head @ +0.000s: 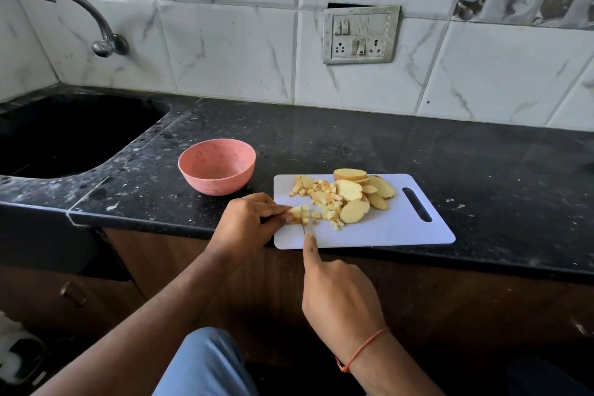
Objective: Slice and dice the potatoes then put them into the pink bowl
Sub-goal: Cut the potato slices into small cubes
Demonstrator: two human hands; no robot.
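- Pink and holding nothing that I can see, the bowl [217, 166] is sitting on the black worktop [401, 145], just left of the white cutting board [385, 228].
- Dicing is well under way: a heap of small potato cubes [316, 199] is lying on the board's left half.
- Several potato slices [363, 193] are waiting uncut just right of the cubes, toward the far edge.
- The left hand [247, 222] is pinching a half-cut potato piece [299, 214] at the board's near left corner, its fingers [276, 210] curled onto it.
- The right hand [337, 292] is gripping the knife [302, 223], forefinger stretched along its spine, blade standing in that piece; the handle is hidden under the hand.
- I judge the job roughly half done: the slices need dicing, and everything has yet to go into the bowl.
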